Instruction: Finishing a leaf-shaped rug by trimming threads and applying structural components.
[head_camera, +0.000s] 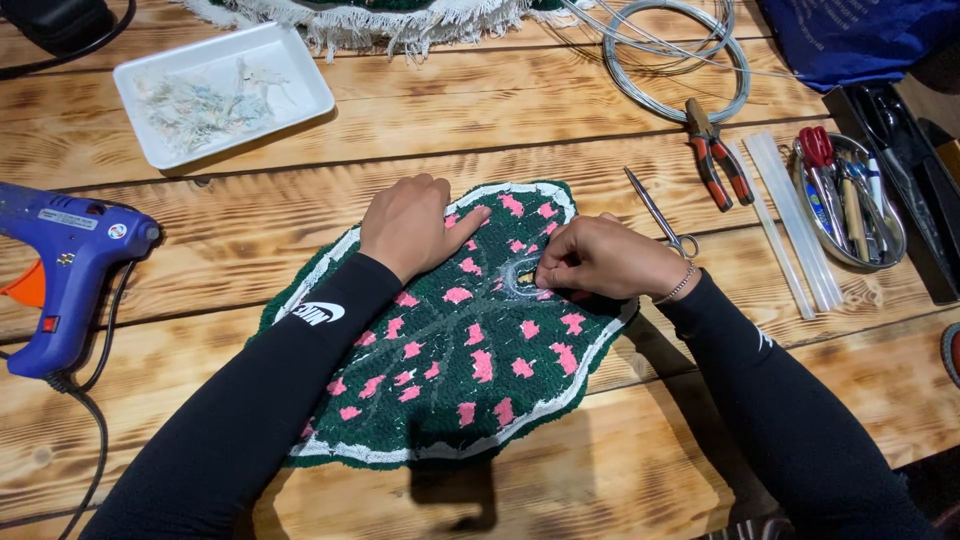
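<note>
A green tufted rug (450, 360) with pink patches lies face up in the middle of the wooden table (560, 110). The left hand (408, 225) rests flat and spread on its upper edge; the right hand (600, 262) pinches a spot near the rug's centre, fingers closed narrow. A white tray (300, 75) holds pale scraps (thread-like), and a metal dish (893, 245) holds scissors and pens.
</note>
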